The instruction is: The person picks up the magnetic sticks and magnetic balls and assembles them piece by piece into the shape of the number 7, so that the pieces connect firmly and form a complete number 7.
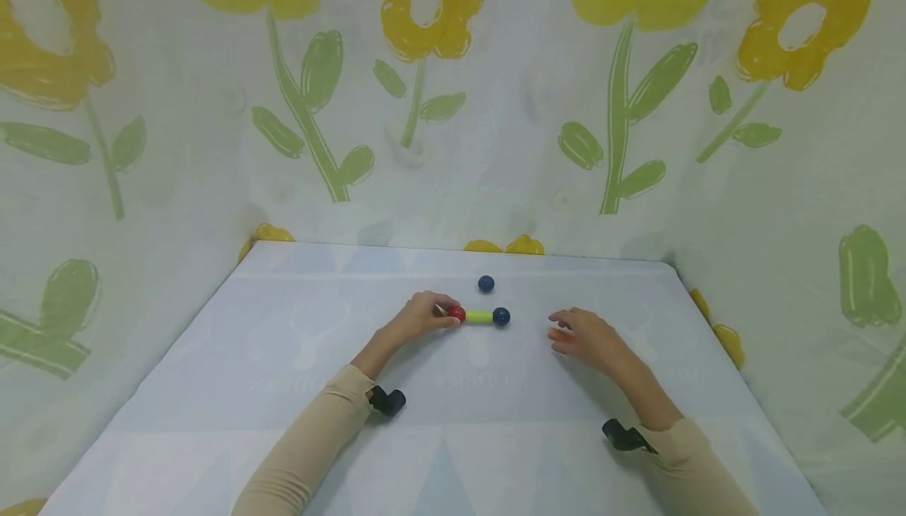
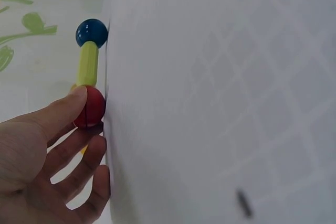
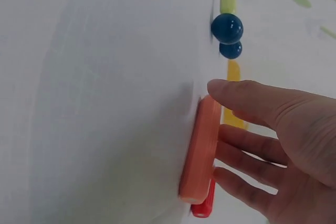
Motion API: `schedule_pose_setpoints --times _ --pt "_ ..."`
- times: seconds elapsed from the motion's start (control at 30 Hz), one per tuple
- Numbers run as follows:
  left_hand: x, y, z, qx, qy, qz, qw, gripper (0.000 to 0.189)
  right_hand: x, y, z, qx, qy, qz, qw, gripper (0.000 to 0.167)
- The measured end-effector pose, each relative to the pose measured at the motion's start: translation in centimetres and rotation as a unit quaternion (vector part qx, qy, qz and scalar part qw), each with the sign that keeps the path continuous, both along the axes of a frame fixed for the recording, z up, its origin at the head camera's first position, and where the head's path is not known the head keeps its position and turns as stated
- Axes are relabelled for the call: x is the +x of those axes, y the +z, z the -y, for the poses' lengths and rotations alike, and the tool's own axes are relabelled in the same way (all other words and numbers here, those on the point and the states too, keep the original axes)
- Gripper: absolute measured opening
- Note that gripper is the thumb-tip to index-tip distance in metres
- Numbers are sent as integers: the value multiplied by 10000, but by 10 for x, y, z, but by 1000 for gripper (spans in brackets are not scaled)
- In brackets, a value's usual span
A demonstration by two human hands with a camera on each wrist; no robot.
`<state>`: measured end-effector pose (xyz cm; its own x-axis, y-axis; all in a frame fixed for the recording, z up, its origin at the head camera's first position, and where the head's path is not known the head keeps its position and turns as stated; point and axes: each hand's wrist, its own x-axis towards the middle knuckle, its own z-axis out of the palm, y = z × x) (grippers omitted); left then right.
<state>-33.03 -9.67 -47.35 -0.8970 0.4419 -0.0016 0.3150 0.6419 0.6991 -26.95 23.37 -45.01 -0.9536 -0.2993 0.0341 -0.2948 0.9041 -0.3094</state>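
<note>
In the head view my left hand (image 1: 421, 315) pinches a red ball (image 1: 458, 315) between thumb and fingers. A yellow-green rod (image 1: 479, 316) joins that ball to a dark blue ball (image 1: 501, 317), and this piece lies level on the table. The left wrist view shows the thumb on top of the red ball (image 2: 92, 107). To the right, my right hand (image 1: 591, 339) hovers low with its fingers loosely spread. An orange rod (image 3: 201, 153) lies by its thumb and fingertips in the right wrist view, with a red rod (image 3: 203, 205) partly hidden behind it.
A second dark blue ball (image 1: 486, 284) sits behind the joined piece. The white table (image 1: 453, 390) ends at a back edge, where flower-printed cloth (image 1: 481, 146) rises; more cloth hangs at both sides. Each wrist carries a small black camera.
</note>
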Motion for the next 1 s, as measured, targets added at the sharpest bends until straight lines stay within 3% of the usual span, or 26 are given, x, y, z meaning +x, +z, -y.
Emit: schedule_pose_setpoints --times 0.23,1.0 --pt "-1 -3 0 -7 -28 -42 10000 38 4 -4 -8 -70 240 -373 9990 34" --pt "1 0 -1 7 -6 -104 9999 35 4 -13 -13 -254 473 -717 9960 21"
